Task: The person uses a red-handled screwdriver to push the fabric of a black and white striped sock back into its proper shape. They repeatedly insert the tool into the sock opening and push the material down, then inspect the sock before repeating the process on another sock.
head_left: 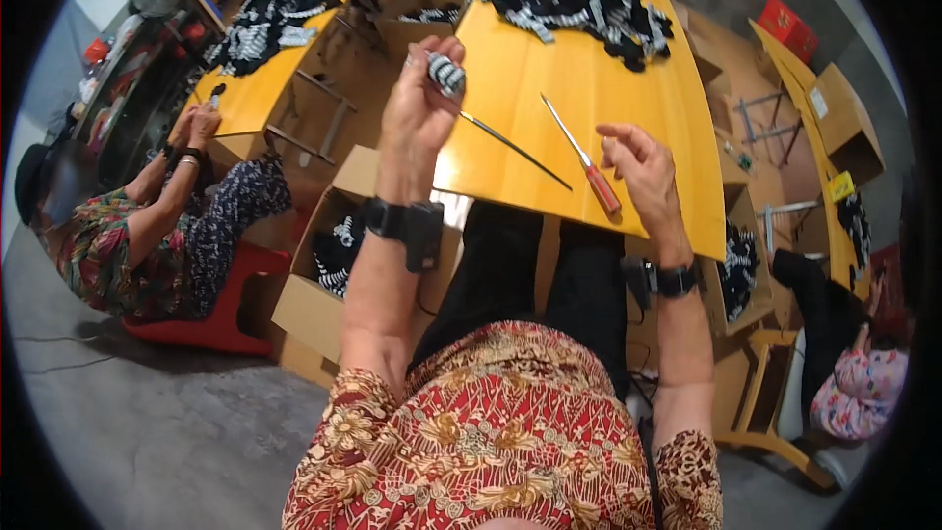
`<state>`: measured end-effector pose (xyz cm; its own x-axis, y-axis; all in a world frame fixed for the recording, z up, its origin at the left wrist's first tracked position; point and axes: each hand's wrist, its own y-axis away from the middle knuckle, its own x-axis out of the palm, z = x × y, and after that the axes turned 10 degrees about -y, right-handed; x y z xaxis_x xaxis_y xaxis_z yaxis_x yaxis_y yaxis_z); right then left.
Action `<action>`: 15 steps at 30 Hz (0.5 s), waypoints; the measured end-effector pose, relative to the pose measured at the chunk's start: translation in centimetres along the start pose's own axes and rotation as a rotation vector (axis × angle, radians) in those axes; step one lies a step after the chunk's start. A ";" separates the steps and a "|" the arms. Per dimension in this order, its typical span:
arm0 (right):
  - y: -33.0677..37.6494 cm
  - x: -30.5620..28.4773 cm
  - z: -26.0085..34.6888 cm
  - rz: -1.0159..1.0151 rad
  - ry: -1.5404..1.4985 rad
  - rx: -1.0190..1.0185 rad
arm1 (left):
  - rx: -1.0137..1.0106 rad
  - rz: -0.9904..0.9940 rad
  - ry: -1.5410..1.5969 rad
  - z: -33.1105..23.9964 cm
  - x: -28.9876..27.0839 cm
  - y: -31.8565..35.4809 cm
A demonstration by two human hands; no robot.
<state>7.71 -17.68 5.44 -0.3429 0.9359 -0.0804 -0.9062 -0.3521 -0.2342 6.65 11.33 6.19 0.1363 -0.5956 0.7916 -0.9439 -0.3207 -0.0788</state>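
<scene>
Bundle (pixel 446 75): black and white stripes
Screwdriver (pixel 601 188): red and silver
Rod (pixel 525 158): dark, lighter toward its upper end
Table (pixel 530 69): glossy yellow-orange
Pile (pixel 589 10): black, with black-and-white stripes
Blouse (pixel 500 432): red, gold and cream, densely patterned
Trousers (pixel 500 245): plain black
Wristband (pixel 386 221): black
Box (pixel 309 319): plain brown
Stool (pixel 231 314): red
Co-worker's shirt (pixel 108 260): multicoloured print
Co-worker's trousers (pixel 240 201): dark blue, whitish print
Floor (pixel 196 412): grey
</scene>
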 end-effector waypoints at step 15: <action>-1.3 6.2 -9.8 0.056 0.765 -0.427 | -0.302 -0.066 0.034 6.9 -1.5 5.6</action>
<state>9.21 -11.36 -4.20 0.0145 0.7195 -0.6943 -0.6704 -0.5082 -0.5406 3.28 5.38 0.36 0.1952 -0.5543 0.8091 -0.9807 -0.1215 0.1533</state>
